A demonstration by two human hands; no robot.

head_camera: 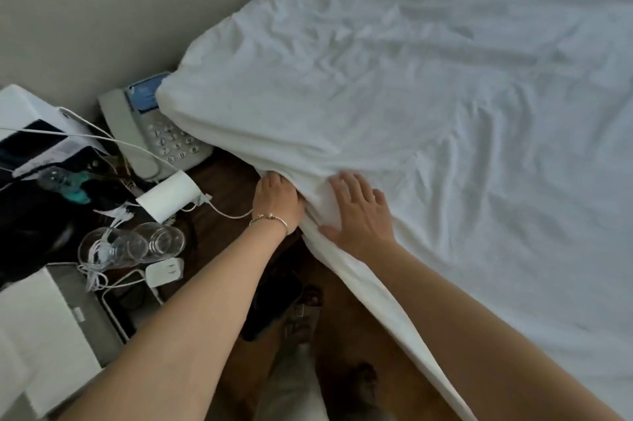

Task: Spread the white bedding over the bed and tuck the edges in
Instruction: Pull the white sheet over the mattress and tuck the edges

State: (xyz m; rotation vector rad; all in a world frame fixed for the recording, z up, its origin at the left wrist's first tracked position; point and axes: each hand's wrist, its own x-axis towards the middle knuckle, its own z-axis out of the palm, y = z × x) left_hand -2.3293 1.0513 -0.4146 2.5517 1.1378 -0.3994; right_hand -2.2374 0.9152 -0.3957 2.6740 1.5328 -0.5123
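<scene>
The white bedding [428,95] covers the bed and lies wrinkled, filling the right and upper part of the view. Its left edge [359,276] hangs over the bed's side. My left hand [275,203], with a thin bracelet at the wrist, presses into the folds at that edge, its fingertips hidden under the cloth. My right hand [359,211] lies flat on top of the bedding just beside it, fingers spread, holding the fabric down.
A dark wooden nightstand [222,187] stands left of the bed with a grey telephone [161,136], two clear glasses [137,244], a white charger and cables [164,271], a white cylinder [169,196] and a laptop [68,304]. The grey wall is behind. My sandalled feet are below.
</scene>
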